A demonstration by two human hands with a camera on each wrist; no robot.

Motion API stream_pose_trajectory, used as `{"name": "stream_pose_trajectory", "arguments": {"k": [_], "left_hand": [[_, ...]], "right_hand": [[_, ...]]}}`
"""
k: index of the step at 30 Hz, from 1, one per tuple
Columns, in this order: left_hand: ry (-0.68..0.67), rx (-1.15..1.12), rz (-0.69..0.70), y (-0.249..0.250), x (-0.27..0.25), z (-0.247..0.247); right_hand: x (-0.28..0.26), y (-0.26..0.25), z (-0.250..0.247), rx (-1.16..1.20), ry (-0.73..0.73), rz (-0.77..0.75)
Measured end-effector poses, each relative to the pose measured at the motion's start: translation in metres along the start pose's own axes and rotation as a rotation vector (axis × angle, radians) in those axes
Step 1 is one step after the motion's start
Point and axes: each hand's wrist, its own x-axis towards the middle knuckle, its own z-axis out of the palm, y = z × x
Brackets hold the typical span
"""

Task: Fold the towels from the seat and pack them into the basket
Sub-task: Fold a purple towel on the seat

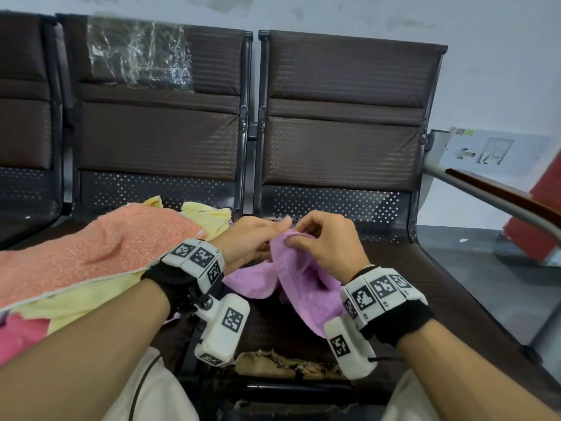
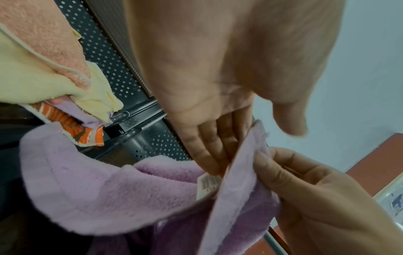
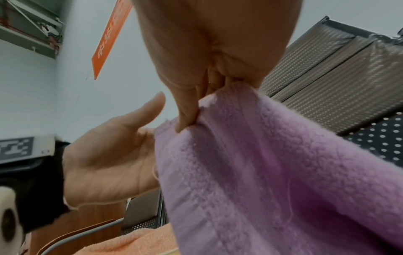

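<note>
**Finding the corners of the lilac towel**

Nearest the body, the torn front lip of the dark padded seat (image 1: 303, 364) marks the drop-off; the soft, fluffy lilac terry towel (image 1: 303, 287) drapes from the hands down onto the cushion just behind it. The right hand (image 1: 326, 241) has its fingers (image 3: 185, 113) curled and pinching the towel's top hem. The left hand (image 1: 247, 238) is relaxed, its fingers (image 2: 209, 148) straight and lying flat against the hem beside the right hand, the thumb held clear, so it grips nothing yet.

To do this well, I would judge the left hand should close on the hem and slide outward along it to the corner, keeping the edge taut, so the cloth hangs square before folding. The sewn-in label (image 2: 208, 184) is best tucked inside.

To the left, touching that forearm, lies a heap with a coarse salmon-orange towel (image 1: 100, 247) on a pale yellow one (image 1: 82, 299); spreading that way risks dragging them. The bare seat to the right, up to the wood-topped metal armrest (image 1: 498, 192), gives freer room. No basket is in view.
</note>
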Motion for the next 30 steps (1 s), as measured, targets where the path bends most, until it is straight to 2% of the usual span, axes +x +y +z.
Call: {"name": "stream_pose_trajectory", "arguments": {"k": [2, 4, 6, 10, 12, 17, 20, 22, 24, 26, 28, 30], "left_hand": [[-0.018, 0.122, 0.057, -0.001, -0.003, -0.004], [0.039, 0.217, 0.113, -0.003, -0.004, -0.007], [0.097, 0.234, 0.156, -0.002, -0.005, -0.01], [0.206, 0.097, 0.148, 0.003, -0.011, -0.021], [0.277, -0.023, 0.127, 0.005, -0.016, -0.029], [0.485, -0.019, 0.132, 0.006, -0.028, -0.048], [0.568, 0.171, 0.077, 0.0, -0.031, -0.061], [0.55, 0.29, 0.006, -0.005, -0.034, -0.067], [0.483, 0.491, 0.009, -0.011, -0.035, -0.068], [0.428, 0.572, 0.037, -0.015, -0.036, -0.067], [0.357, 0.598, 0.068, -0.02, -0.039, -0.065], [0.299, 0.65, 0.092, -0.023, -0.04, -0.064]], "right_hand": [[-0.001, 0.001, 0.0, 0.003, -0.012, -0.013], [-0.002, 0.001, 0.0, 0.027, -0.045, -0.02], [-0.001, 0.003, -0.001, 0.011, -0.144, -0.016], [-0.002, 0.017, -0.006, -0.298, -0.463, -0.08], [-0.005, 0.027, -0.011, -0.448, -0.568, -0.077], [-0.01, 0.054, -0.038, -0.744, -0.711, 0.059], [-0.018, 0.064, -0.049, -0.844, -0.734, 0.134], [-0.022, 0.068, -0.055, -0.805, -0.695, 0.181], [-0.026, 0.069, -0.063, -0.66, -0.644, 0.253], [-0.03, 0.069, -0.068, -0.575, -0.654, 0.318], [-0.034, 0.068, -0.069, -0.62, -0.677, 0.336], [-0.037, 0.065, -0.069, -0.651, -0.64, 0.301]]}}
